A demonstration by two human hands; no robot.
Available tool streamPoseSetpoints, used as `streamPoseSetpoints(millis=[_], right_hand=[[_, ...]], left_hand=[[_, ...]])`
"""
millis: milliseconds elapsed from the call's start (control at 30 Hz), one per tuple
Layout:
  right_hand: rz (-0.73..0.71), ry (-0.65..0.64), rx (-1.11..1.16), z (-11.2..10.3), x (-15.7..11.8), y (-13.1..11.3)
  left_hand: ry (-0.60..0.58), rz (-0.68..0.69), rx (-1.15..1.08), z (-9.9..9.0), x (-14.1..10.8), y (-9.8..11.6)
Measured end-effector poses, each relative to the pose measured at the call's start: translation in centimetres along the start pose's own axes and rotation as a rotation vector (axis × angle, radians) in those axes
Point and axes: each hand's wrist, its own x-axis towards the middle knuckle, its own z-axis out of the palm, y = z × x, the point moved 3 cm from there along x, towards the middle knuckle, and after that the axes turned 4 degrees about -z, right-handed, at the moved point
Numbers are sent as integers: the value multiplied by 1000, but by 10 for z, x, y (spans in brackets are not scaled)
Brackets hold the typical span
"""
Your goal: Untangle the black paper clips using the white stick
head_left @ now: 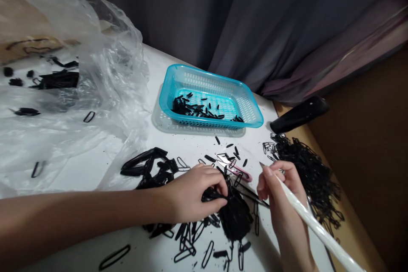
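Note:
My left hand [204, 191] reaches in from the left, its thumb and fingers closed round a black piece [212, 195] over the pile. Beside it lies a clump of black pieces [237, 216] on the white table [86, 238]. On the right, my right hand [285, 195] grips a long white-wrapped tool [318, 225] like a pen, its dark pointed tip toward the upper left. Pink-handled scissors [244, 173] lie beyond the hands. Black loops [114, 257] and short black pieces are scattered around.
A blue basket [251, 106] holding small black pieces stands behind the hands. Clear plastic bags [117, 63] cover the left side. At the right are a heap of black loops [312, 174] and a black cylindrical object [298, 114]. A dark curtain [185, 12] hangs behind.

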Motion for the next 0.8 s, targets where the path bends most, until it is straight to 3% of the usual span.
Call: streamPoseSetpoints(millis=[267,433,567,800], right_hand=[[95,-160,-62,-4,0,-4],[69,-307,-188,-4,-4,-7],[22,-405,-185,0,-4,-6],[120,-402,-189,2,-7,-1]], left_hand=[[124,-154,-315,-8,4,-3],[90,-154,-506,-8,5,-4],[76,-171,-521,-11,6,-2],[56,-167,-524,-14,4,1]])
